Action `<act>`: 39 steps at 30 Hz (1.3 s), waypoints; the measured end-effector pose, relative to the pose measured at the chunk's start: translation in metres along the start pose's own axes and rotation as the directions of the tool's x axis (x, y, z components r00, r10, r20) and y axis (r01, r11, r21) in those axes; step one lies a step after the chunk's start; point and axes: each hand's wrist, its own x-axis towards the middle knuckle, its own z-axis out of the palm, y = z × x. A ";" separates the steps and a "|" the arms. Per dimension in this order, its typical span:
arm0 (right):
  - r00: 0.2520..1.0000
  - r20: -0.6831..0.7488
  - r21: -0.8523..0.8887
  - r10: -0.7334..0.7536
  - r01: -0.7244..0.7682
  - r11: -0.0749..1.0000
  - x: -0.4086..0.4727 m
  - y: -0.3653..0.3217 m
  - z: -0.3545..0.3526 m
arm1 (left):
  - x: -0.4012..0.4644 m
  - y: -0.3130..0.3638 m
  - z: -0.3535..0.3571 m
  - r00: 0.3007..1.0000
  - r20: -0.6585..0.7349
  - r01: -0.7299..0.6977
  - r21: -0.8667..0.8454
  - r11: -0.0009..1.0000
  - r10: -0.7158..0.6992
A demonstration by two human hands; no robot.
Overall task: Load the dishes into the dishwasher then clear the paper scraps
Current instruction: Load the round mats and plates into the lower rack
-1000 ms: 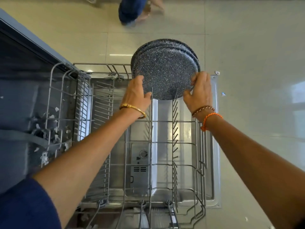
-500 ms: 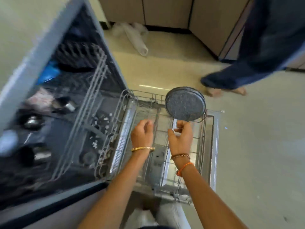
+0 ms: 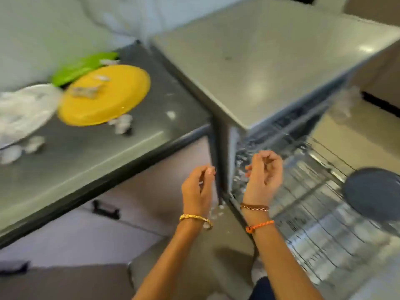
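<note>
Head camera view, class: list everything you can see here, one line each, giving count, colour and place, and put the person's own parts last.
Yellow plate: one, yellow, on the counter, paper scraps on it.
Green plate: one, green, behind the yellow plate, partly under it.
White plate: one, white, counter's left edge, blurred.
Paper scraps: several, white, on the counter by the plates; count unclear.
Counter: one, grey, left.
Drawer handles: two, black, below the counter.
Dishwasher rack: one, silvery wire, pulled out at right.
Speckled plates: dark grey, on edge in the rack; count unclear.
Left hand: fingers loosely curled, holding nothing.
Right hand: likewise.
</note>
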 end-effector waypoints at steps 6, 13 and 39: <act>0.792 0.611 0.015 0.014 -0.029 0.999 -0.099 -0.029 0.134 | 0.009 0.018 -0.173 0.817 -0.575 -0.053 -0.119 0.991 -0.026; 0.164 0.839 -0.468 0.518 -0.266 0.843 -0.181 -0.007 0.264 | 0.022 -0.022 -0.324 0.284 -0.892 -0.004 -0.367 0.930 -0.351; -0.628 0.548 -0.544 0.553 0.235 0.806 -0.555 0.053 0.419 | -0.118 -0.066 -0.525 -0.802 -0.548 0.137 -0.558 0.818 -0.239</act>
